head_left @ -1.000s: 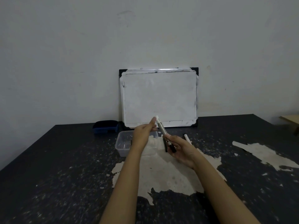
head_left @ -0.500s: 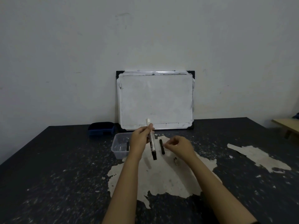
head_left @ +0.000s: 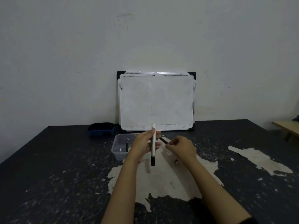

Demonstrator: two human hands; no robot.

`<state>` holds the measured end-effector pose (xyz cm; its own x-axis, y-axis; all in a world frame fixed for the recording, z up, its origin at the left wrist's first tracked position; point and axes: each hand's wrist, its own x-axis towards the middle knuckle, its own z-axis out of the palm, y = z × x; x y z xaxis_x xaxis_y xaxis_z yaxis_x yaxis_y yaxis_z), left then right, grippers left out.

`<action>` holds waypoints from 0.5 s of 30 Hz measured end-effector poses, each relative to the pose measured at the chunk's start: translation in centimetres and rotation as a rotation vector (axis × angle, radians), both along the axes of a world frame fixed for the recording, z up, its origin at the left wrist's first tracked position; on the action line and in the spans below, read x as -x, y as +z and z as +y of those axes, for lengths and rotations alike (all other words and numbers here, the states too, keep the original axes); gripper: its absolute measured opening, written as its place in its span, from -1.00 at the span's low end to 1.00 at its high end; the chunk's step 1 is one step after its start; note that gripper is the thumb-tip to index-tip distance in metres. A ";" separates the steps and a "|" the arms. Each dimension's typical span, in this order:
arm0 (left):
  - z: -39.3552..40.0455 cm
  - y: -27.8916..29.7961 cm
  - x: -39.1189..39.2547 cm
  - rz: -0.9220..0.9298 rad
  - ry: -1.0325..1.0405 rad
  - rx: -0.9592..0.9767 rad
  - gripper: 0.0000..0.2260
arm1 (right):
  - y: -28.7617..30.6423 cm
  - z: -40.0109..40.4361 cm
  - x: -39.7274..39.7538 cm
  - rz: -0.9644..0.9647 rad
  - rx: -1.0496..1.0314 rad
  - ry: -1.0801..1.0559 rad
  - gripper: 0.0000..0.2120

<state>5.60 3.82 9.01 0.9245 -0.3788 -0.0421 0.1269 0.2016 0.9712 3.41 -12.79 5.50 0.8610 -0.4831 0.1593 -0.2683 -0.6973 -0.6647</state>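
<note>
My left hand (head_left: pixel 144 145) grips a white marker (head_left: pixel 153 143) upright above the table, its black end pointing down. My right hand (head_left: pixel 181 147) pinches a thin black marker (head_left: pixel 163 140) that slants up to the left, close to the white one. A small whiteboard (head_left: pixel 156 101) with black corners leans against the wall behind both hands. A clear plastic box (head_left: pixel 120 145) sits left of my left hand with a black marker (head_left: pixel 126 147) inside.
A dark blue eraser (head_left: pixel 101 129) lies at the back left beside the whiteboard. The black table (head_left: pixel 48 175) has pale patches where its surface has peeled. A small object (head_left: pixel 176 161) lies under my right hand. A wooden bench edge (head_left: pixel 286 127) shows at far right.
My left hand has taken the white marker and turned it upright. My right hand let it go and picked the thin black marker up off the table.
</note>
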 end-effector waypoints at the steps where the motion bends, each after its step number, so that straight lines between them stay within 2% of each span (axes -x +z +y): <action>1: 0.1 0.0 0.1 -0.003 -0.023 -0.009 -0.67 | 0.4 -0.6 0.1 -0.067 -0.072 0.016 -0.86; 5: 0.0 0.1 0.3 -0.005 -0.108 -0.062 -0.66 | 3.9 -2.3 1.0 -0.319 -0.464 0.152 -0.85; 10: -0.9 -0.2 0.4 -0.028 -0.145 -0.092 -0.64 | 7.6 -3.4 2.0 -0.402 -0.541 0.276 -0.92; 15: -1.2 0.0 0.5 -0.081 -0.163 -0.129 -0.64 | 7.9 -4.0 1.9 -0.389 -0.593 0.269 -0.92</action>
